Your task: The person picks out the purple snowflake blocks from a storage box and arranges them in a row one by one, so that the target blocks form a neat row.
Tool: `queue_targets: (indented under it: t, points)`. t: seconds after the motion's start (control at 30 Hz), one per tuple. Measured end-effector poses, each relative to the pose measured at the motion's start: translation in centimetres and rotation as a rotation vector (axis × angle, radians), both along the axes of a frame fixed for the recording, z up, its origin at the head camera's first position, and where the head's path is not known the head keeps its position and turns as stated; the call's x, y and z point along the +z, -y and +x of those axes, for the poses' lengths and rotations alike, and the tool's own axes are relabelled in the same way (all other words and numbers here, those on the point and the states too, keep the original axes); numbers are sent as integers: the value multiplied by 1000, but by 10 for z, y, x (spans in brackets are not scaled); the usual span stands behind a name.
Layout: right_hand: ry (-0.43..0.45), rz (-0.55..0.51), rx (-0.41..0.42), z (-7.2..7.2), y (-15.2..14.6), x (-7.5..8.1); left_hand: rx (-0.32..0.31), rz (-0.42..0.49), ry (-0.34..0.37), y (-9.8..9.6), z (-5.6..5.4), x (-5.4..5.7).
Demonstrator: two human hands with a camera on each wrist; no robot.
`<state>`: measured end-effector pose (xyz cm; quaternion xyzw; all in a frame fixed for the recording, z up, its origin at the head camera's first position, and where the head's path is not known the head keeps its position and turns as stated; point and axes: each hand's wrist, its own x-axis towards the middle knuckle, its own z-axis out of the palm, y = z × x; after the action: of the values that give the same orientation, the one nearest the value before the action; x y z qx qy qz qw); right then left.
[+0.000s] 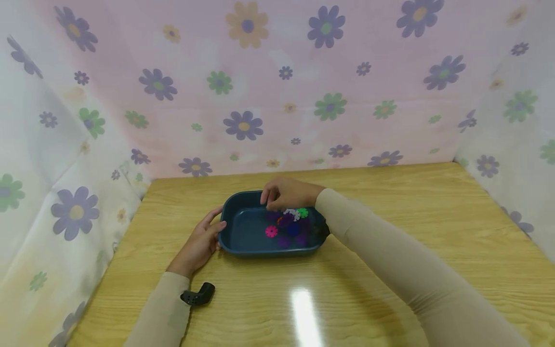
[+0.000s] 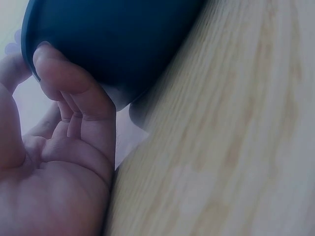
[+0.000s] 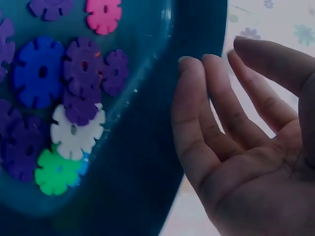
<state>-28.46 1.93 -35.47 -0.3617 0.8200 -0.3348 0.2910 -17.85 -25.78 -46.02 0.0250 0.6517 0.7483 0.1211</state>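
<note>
A dark teal plastic tub point(image 1: 244, 233) stands on the table and holds several notched plastic discs. Among them are a pink disc point(image 3: 104, 15), a blue disc point(image 3: 39, 72), a white disc point(image 3: 78, 133), a green disc point(image 3: 57, 171) and several purple ones, partly overlapping. My left hand point(image 1: 201, 243) grips the tub's left end, thumb on the rim and fingers against the outside wall. Over the far side of the tub hovers my right hand point(image 1: 292, 193). Its fingers point(image 3: 187, 108) are loosely bent beside the tub wall, and nothing shows between them and the thumb.
The wood-grain table point(image 1: 243, 308) reaches out around the tub on all sides. Flower-print cloth point(image 1: 269, 96) rises behind and at both sides. A black wrist device point(image 1: 199, 294) is strapped at the left sleeve, and the right forearm crosses over the tub's right end.
</note>
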Motion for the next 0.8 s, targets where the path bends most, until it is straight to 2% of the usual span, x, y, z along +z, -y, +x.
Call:
queue_targets:
  t: [0.07, 0.4, 0.8]
  points:
    - [21, 30, 0, -2, 3, -4, 2, 2, -1, 0, -1, 0]
    - [21, 165, 24, -8, 5, -18, 2, 11, 6, 0, -1, 0]
    - [-102, 257, 49, -6, 6, -24, -9, 12, -4, 2, -1, 1]
